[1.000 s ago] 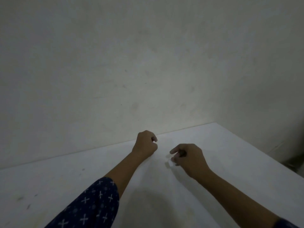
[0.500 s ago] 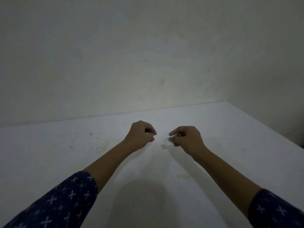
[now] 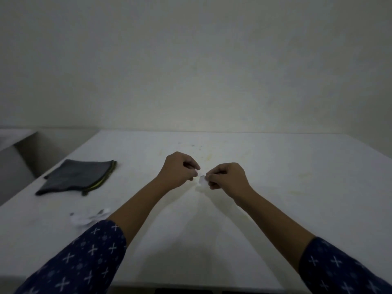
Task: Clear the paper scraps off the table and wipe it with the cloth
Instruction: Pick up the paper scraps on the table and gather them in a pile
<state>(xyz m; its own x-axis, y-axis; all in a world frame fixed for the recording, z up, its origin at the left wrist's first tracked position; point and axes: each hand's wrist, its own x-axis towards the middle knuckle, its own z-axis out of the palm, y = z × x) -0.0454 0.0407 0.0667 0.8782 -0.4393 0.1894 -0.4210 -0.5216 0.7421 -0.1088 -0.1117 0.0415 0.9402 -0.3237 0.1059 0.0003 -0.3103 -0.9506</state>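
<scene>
Both hands hover over the middle of the white table (image 3: 275, 209). My right hand (image 3: 228, 177) pinches a small white paper scrap (image 3: 202, 181) at its fingertips. My left hand (image 3: 178, 169) is curled, and a tiny white bit (image 3: 196, 172) shows at its fingertips. A little heap of white paper scraps (image 3: 89, 218) lies near the left front, partly behind my left sleeve. A dark grey folded cloth (image 3: 77, 177) with a yellow-green edge lies flat at the far left of the table.
Faint yellowish stains (image 3: 209, 157) and small dark specks mark the tabletop beyond my hands. A plain wall stands right behind the table. A grey ledge (image 3: 19, 149) sits past the table's left edge.
The view has swung left and down, so the cloth and the heap of scraps have come into sight. My hands stay close together, still pinching.
</scene>
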